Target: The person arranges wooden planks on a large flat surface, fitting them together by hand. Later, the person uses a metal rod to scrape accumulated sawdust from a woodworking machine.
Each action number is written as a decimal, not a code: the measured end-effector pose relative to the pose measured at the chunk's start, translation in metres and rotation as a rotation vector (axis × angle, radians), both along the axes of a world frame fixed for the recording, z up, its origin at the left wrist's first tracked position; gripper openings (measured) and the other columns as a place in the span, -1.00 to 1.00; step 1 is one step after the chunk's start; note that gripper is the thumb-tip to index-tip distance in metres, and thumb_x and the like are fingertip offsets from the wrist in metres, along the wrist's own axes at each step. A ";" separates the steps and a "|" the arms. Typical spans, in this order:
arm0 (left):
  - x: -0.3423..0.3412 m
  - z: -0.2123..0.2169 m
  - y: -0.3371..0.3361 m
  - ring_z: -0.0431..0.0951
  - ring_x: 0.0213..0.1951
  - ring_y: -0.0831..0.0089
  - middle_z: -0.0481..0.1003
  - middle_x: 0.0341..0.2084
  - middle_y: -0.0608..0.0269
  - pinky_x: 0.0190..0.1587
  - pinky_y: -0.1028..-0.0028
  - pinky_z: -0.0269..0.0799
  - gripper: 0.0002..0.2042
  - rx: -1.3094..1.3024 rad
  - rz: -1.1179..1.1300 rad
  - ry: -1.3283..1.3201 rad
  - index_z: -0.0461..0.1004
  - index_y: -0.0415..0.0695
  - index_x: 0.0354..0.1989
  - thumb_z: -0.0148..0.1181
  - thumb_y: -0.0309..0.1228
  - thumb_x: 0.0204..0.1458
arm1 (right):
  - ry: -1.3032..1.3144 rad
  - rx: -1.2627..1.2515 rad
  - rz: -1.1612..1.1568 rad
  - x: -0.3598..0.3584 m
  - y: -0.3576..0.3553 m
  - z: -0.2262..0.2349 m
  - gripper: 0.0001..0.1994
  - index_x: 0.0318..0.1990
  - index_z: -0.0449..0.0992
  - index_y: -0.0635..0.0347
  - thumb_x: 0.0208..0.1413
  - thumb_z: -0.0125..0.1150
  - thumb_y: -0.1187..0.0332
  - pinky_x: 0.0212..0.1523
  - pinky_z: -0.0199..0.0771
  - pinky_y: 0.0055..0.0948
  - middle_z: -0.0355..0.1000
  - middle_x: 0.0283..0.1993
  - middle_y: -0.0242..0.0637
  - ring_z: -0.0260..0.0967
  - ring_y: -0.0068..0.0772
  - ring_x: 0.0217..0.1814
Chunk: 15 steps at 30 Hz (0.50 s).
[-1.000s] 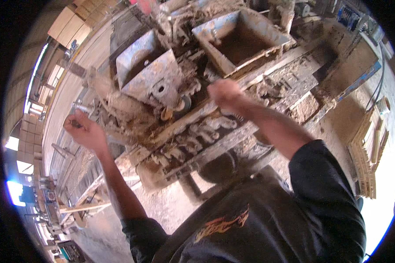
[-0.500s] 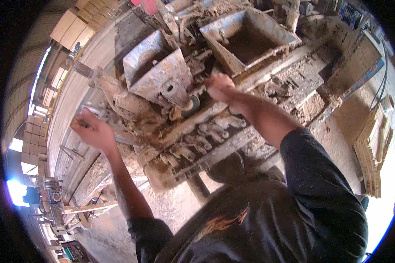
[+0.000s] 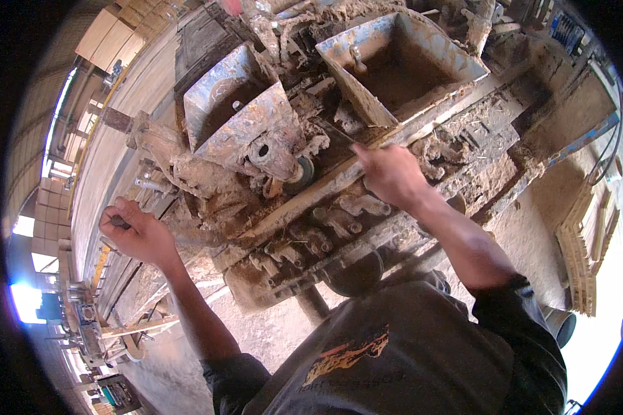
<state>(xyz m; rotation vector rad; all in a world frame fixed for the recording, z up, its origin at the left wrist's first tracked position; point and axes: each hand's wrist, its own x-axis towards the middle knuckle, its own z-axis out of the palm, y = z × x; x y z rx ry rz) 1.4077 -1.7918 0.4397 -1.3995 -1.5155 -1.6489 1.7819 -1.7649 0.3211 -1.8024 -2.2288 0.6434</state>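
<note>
A big mud-caked metal machine [image 3: 304,207] with two square hoppers fills the scene. The right hand [image 3: 391,173] presses on its long muddy rail [image 3: 339,176], grip hidden. The left hand [image 3: 135,232] is fisted round a dark lever handle [image 3: 118,221] at the machine's left side.

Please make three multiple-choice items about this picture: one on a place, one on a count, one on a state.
1. Where is the right hand?
A. on the mud-caked machine, below the larger hopper
B. on the floor
C. inside the hopper

2. How many open metal hoppers are on top of the machine?
A. one
B. two
C. four

3. How is the left hand?
A. flat and open
B. closed on a thin dark handle
C. hidden

Answers: 1 A, its fingers rest at the long rail; 2 B, the smaller hopper and the larger one; 3 B, the fingers curl round it.
</note>
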 end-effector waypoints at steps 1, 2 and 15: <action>0.004 0.002 0.002 0.31 -0.58 0.60 0.38 -0.53 0.28 -0.61 0.58 0.25 -0.70 -0.008 -0.009 -0.014 0.28 -0.16 -0.29 0.13 -0.17 0.27 | -0.028 0.034 0.019 -0.008 0.012 -0.010 -0.73 0.07 0.49 0.11 0.30 -0.09 0.43 -0.49 0.62 -0.32 0.47 -0.50 -0.16 0.49 -0.31 -0.53; 0.010 0.003 0.002 0.32 -0.58 0.61 0.39 -0.53 0.28 -0.61 0.58 0.25 -0.70 -0.016 -0.017 -0.028 0.28 -0.16 -0.29 0.13 -0.17 0.26 | -0.087 0.049 0.057 -0.012 0.021 -0.015 -0.76 0.01 0.51 0.13 0.30 -0.05 0.42 -0.46 0.64 -0.32 0.49 -0.47 -0.16 0.52 -0.29 -0.48; 0.018 0.010 -0.008 0.35 -0.42 0.43 0.36 -0.49 0.21 -0.34 0.42 0.29 -0.67 -0.048 0.102 -0.026 0.29 -0.20 -0.29 0.12 -0.15 0.26 | -0.283 0.158 0.127 -0.012 0.004 0.005 -0.85 -0.26 0.58 0.28 0.22 0.04 0.50 -0.55 0.61 -0.40 0.52 -0.38 -0.13 0.52 -0.35 -0.47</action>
